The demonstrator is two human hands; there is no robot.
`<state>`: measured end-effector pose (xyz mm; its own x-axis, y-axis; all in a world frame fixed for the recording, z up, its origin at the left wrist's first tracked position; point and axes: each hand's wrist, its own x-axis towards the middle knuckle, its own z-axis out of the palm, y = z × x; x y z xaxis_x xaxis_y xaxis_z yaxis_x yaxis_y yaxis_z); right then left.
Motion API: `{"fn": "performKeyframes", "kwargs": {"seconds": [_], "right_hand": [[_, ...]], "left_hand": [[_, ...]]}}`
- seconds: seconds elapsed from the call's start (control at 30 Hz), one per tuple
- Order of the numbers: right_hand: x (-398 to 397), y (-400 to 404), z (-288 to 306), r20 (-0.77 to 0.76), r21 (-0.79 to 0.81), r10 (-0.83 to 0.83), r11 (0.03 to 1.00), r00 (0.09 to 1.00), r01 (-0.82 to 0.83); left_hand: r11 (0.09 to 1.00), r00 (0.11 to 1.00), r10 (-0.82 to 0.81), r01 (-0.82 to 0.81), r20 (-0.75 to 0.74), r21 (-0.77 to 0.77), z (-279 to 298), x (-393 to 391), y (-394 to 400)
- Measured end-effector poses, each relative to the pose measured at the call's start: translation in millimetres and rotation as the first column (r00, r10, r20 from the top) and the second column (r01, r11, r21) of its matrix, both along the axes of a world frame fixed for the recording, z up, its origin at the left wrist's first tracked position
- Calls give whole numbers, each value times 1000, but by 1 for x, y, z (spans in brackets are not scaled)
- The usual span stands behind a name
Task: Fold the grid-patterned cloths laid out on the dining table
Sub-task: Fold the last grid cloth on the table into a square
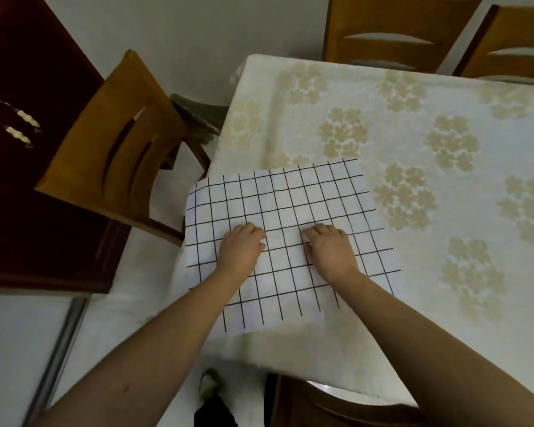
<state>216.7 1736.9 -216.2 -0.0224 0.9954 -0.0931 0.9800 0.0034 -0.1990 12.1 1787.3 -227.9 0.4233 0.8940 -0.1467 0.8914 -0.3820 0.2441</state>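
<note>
Head view: both hands, left (241,246) and right (329,246), press curled fingers flat mid-cloth (290,204) at the table (444,97) corner, its long axis running left-right beneath them.

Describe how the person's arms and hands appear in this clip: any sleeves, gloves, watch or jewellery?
Both forearms are bare as far as the frame shows, with no sleeves in view. The left hand and right hand wear no gloves, and no watch, bracelet or ring shows. The fingertips are too blurred to judge the nails.
</note>
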Motion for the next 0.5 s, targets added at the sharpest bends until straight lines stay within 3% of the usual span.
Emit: {"fn": "performKeyframes", "kwargs": {"seconds": [0.23, 0.5], "right_hand": [[1, 9, -10, 4, 189, 8, 982, 1000, -9], [-4, 29, -20, -94, 141, 7, 990, 996, 6]], "left_hand": [[997, 999, 3, -7, 52, 77, -6, 6, 6], [989, 998, 15, -23, 59, 148, -10, 11, 4]]}}
